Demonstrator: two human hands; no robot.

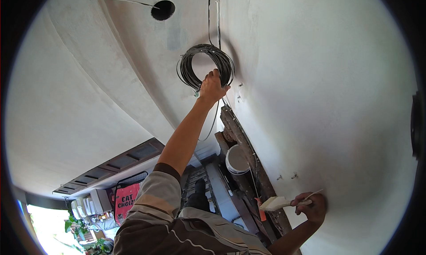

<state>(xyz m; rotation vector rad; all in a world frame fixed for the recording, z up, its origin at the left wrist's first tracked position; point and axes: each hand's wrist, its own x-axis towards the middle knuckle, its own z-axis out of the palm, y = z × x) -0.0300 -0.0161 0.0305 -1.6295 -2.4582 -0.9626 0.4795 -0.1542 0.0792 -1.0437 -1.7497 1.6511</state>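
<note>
My left hand point(212, 87) reaches up and is closed around the lower right side of a coil of dark cable point(224, 62). The coil hangs against the pale corner where two plastered surfaces meet, and a loose strand curves down below it. At the lower right, my right hand point(313, 207) grips a paintbrush point(276, 204) by its handle. The brush's broad off-white head points left, away from the white wall. A thin pale stick or strand juts out by the fingers; I cannot make out what it is.
Dark wooden beams point(242, 135) run along the wall, with a white bucket point(237, 159) beside them and an orange piece point(261, 209) near the brush. A round hole point(163, 10) with a wire opens above. Plants point(100, 246) and a red printed panel point(126, 202) are lower left.
</note>
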